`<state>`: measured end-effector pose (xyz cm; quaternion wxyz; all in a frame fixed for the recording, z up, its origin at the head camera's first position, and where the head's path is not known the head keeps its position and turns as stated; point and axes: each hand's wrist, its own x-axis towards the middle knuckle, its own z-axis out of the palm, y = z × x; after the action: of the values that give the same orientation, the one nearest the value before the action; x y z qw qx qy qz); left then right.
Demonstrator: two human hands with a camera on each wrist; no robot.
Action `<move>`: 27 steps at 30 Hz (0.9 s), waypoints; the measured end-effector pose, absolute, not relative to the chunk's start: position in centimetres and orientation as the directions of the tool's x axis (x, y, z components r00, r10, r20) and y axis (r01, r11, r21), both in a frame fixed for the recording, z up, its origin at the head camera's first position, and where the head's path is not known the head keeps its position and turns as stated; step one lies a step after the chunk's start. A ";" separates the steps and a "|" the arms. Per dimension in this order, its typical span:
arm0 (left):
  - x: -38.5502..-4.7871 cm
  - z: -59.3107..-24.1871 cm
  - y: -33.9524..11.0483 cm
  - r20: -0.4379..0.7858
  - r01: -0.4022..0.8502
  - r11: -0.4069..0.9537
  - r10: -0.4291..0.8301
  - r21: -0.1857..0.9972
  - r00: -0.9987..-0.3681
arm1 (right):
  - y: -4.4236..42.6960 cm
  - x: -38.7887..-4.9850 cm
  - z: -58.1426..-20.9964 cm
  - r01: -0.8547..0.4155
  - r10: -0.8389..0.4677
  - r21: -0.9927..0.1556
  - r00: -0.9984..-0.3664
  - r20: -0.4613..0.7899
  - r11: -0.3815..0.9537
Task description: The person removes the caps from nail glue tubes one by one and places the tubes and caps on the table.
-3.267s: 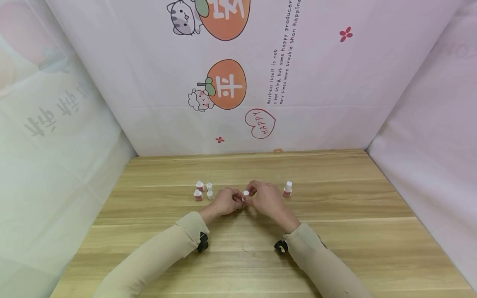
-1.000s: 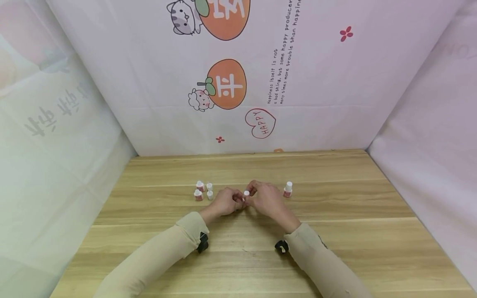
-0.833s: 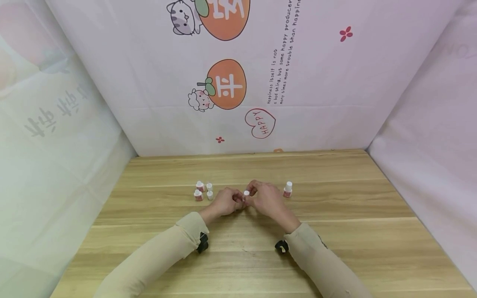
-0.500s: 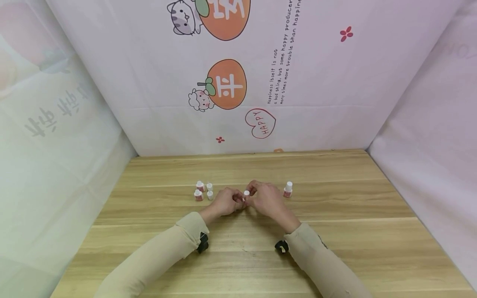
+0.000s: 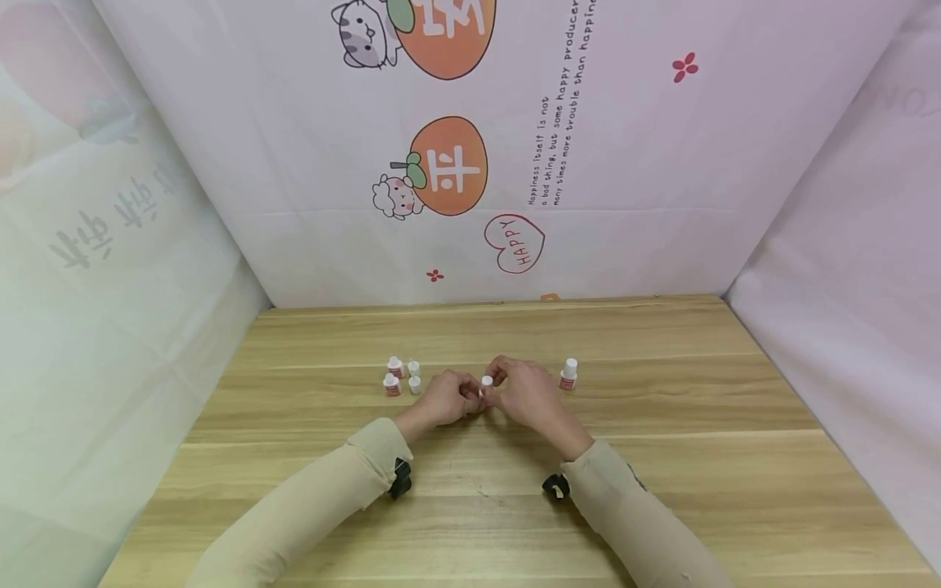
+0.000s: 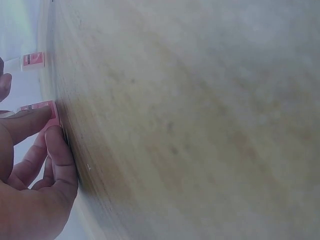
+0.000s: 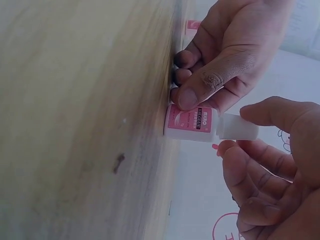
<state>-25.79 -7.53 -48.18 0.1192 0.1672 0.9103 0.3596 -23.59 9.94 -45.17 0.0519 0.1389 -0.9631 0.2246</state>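
Note:
In the head view my left hand (image 5: 445,397) and right hand (image 5: 524,395) meet over a small white glue bottle (image 7: 187,129) with a pink label. The bottle stands upright on the wooden table. My left thumb and fingers grip its body, as the left wrist view also shows. Its white cap (image 7: 239,127) is pinched between my right thumb and fingers, and a little of the neck shows below it. From above, my fingers hide most of the bottle.
Two uncapped bottles, one behind (image 5: 395,367) and one nearer (image 5: 392,385), stand left of my hands. Beside them are two white caps, far (image 5: 413,369) and near (image 5: 415,385). A capped bottle (image 5: 568,374) stands right. A printed cloth wall (image 5: 625,204) rises behind the table (image 5: 470,523).

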 end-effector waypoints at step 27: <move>-25.7 -48.2 -7.6 -0.100 0.206 0.675 0.384 0.708 -0.918 | 9.9 -23.6 -45.3 -0.308 -0.261 -0.421 -0.951 0.168 0.853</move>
<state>-25.72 -7.56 -48.20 0.1211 0.1627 0.9072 0.3686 -23.61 9.92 -45.26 0.0523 0.1481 -0.9611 0.2271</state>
